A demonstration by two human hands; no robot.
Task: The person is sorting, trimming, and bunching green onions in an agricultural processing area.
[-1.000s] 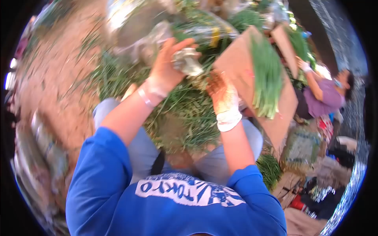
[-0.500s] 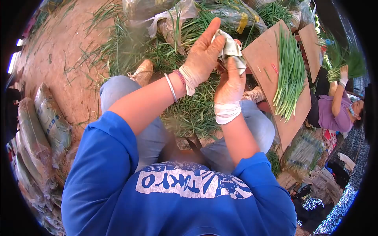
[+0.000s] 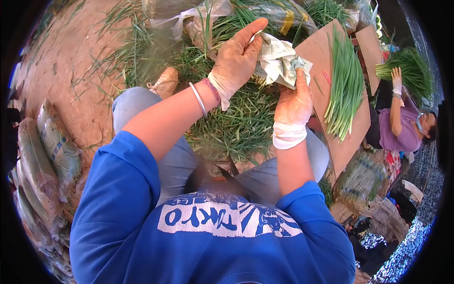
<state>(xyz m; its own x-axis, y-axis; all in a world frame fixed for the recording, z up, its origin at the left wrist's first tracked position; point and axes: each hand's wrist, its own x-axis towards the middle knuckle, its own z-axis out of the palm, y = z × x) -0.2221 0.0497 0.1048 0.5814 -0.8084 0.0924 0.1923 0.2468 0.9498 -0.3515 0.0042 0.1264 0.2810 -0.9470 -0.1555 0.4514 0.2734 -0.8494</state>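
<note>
Stained, pale gloves cover both of my hands. My left hand (image 3: 237, 56) pinches one side of a crumpled, printed whitish paper or cloth (image 3: 279, 59), and my right hand (image 3: 294, 106) grips its other side between thumb and fingers. The crumpled piece is spread between them, above a heap of loose green leaves (image 3: 241, 118). Just right of my right hand, a bundle of long green stalks (image 3: 343, 90) lies on a brown board (image 3: 352, 154), with a small pink band beside it.
Plastic-wrapped bundles (image 3: 56, 142) lie at the left on the dirt floor (image 3: 71, 61). More plastic bags (image 3: 208, 23) and greens are at the top. At the right, a co-worker in purple (image 3: 402, 125) holds a green bunch (image 3: 410, 71). A wrapped bundle (image 3: 362, 177) lies lower right.
My hands have moved apart, my right hand rightward and down, and the crumpled piece is opened wider between them. The co-worker's green bunch has shifted and the hand on it has moved left.
</note>
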